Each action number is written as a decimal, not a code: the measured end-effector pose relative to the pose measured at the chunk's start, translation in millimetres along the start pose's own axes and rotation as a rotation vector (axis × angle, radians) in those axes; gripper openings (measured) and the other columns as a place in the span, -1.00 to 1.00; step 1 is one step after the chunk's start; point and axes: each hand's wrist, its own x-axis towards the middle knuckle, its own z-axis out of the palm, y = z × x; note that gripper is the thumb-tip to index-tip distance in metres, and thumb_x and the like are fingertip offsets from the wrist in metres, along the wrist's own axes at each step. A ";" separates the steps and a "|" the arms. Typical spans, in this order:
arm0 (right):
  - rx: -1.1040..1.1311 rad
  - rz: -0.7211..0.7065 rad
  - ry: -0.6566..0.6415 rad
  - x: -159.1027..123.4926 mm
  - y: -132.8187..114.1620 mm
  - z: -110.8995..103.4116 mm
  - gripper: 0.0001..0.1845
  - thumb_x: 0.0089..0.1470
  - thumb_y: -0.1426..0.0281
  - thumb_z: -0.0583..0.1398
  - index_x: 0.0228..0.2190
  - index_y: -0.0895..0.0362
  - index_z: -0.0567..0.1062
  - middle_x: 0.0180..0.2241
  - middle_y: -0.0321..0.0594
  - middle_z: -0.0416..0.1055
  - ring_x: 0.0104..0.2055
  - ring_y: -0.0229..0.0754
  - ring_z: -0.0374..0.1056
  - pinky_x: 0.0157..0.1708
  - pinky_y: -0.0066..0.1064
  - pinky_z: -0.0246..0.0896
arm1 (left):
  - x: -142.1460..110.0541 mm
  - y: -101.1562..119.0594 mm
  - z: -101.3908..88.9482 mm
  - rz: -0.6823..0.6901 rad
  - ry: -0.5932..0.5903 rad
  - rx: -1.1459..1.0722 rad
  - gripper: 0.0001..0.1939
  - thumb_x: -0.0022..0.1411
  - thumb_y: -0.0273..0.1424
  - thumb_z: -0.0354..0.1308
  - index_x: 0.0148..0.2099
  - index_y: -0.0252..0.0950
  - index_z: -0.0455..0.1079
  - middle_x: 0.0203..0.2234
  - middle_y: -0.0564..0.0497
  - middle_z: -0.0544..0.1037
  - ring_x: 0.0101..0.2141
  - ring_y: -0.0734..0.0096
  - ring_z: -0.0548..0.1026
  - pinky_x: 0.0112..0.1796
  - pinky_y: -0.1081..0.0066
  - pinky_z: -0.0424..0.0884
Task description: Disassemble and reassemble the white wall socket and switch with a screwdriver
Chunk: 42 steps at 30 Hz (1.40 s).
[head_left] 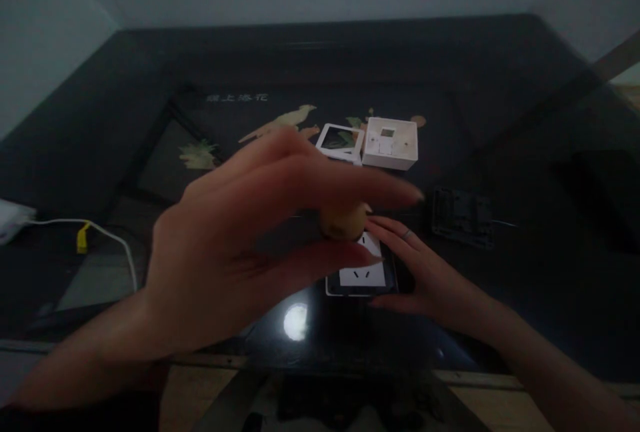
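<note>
Close to the camera, my left hand (240, 232) holds what looks like a screwdriver (343, 221) between thumb and forefinger. Only its rounded yellowish handle end shows; the shaft is hidden below. Beneath it lies a white wall socket (363, 272) with a dark surround, partly covered by my left thumb. My right hand (415, 259), a ring on one finger, grips the socket's right side, thumb near the lower corner and fingers at the upper edge. The far part of the socket is hidden behind my left hand.
Beyond the hands lie a white square frame (324, 145) and a white mounting box (393, 152), side by side. A dark plastic part (463, 215) lies to the right. On the left, a white cable (113, 235) with a yellow tag (82, 237) crosses the dark glossy table (280, 52).
</note>
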 end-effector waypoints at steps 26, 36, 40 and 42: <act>0.029 0.022 -0.013 -0.9 -0.1 1.8 0.03 -0.01 0.29 0.39 0.34 -0.02 -0.01 0.36 0.02 0.00 0.39 0.06 0.00 0.31 0.00 0.04 | -2.9 -7.4 4.4 0.045 0.149 0.069 -0.80 0.19 -0.29 0.36 -0.15 -0.10 0.46 -0.27 0.16 0.53 -0.26 0.45 0.56 -0.22 0.42 0.58; 0.023 0.003 -0.001 -0.7 1.0 1.9 0.03 0.00 0.29 0.38 0.34 -0.04 -0.03 0.34 0.00 0.03 0.39 0.07 0.02 0.30 -0.01 0.07 | -0.9 -1.4 -1.9 0.043 -0.026 -0.064 -0.67 0.33 -0.42 0.21 0.05 0.11 0.40 -0.07 0.22 0.54 -0.08 0.38 0.57 -0.09 0.31 0.60; 0.044 0.038 -0.030 0.0 -0.3 0.9 0.01 0.00 0.30 0.38 0.34 -0.04 -0.01 0.36 0.00 0.00 0.39 0.08 0.01 0.30 0.02 0.06 | -1.6 -1.7 5.0 -0.016 0.183 -0.025 -0.56 0.21 -0.42 0.35 0.06 0.16 0.41 -0.31 0.21 0.53 -0.28 0.43 0.56 -0.23 0.38 0.59; 0.041 0.046 -0.034 0.0 -0.8 0.5 0.01 0.00 0.30 0.38 0.34 -0.04 -0.01 0.36 0.02 -0.01 0.39 0.10 0.01 0.29 0.04 0.06 | -1.0 -2.5 4.3 -0.021 0.124 -0.070 -0.51 0.26 -0.51 0.29 0.11 0.15 0.37 -0.23 0.26 0.54 -0.24 0.51 0.59 -0.22 0.47 0.60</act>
